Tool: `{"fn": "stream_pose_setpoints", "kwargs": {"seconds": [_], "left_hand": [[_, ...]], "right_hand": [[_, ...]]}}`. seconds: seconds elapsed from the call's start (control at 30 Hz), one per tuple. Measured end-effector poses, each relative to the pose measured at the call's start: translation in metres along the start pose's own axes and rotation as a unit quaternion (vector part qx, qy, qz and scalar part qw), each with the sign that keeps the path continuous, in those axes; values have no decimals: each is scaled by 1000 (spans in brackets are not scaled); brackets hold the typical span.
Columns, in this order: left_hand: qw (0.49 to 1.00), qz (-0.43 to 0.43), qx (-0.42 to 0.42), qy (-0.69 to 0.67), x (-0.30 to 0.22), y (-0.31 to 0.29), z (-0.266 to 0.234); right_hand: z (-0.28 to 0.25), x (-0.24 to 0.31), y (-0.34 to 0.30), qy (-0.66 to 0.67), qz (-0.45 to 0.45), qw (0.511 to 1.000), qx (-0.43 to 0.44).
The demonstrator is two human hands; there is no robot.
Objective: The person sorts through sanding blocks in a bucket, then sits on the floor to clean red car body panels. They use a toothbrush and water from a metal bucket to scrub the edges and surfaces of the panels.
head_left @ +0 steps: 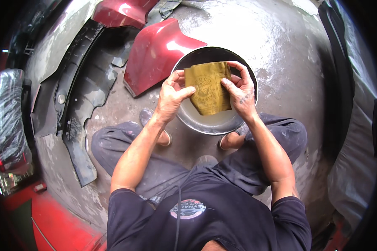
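Observation:
A mustard-brown sheet of sandpaper (208, 90), its printed back facing up, is stretched between my two hands above a round basin (211, 131). My left hand (171, 94) pinches its left edge, thumb on top and fingers behind. My right hand (242, 90) grips the right edge the same way, where the sheet looks folded over. Cloudy liquid (192, 113) shows in the basin below the sandpaper. Just beyond my left hand, a glossy red car body panel (153, 54) lies on the floor against the basin.
Another red panel (123, 12) lies farther off. Black and grey bumper parts (79, 100) stretch along the left floor. A plastic-wrapped part (10, 119) and a red car panel (58, 217) stand at the far left. Grey sheeting (354, 167) hangs along the right side.

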State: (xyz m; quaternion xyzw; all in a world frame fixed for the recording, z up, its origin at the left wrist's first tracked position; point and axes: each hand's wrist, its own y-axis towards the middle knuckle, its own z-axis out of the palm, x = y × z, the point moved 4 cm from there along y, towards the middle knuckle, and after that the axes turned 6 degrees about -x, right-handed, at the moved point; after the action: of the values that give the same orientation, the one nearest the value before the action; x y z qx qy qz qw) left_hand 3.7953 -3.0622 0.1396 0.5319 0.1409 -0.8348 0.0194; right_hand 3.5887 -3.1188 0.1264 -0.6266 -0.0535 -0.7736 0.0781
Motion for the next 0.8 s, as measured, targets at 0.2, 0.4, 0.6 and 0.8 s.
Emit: {"fn": "stream_pose_setpoints", "kwargs": {"seconds": [0.2,0.4,0.6,0.8], "left_hand": [[995,-11,43,93,-2,0,-9],[990,27,20,140,-8,-3,-7],[980,71,14,187,-12,-8,-2],[977,98,7,188,-12,-9,-2]], "right_hand": [[-3,-5,1,-14,18,1000,-7],[-9,-7,4,-93,4,995,-26],[-15,-9,7,-127,13,991,-47],[-11,-3,6,-143,27,989,-26]]}}
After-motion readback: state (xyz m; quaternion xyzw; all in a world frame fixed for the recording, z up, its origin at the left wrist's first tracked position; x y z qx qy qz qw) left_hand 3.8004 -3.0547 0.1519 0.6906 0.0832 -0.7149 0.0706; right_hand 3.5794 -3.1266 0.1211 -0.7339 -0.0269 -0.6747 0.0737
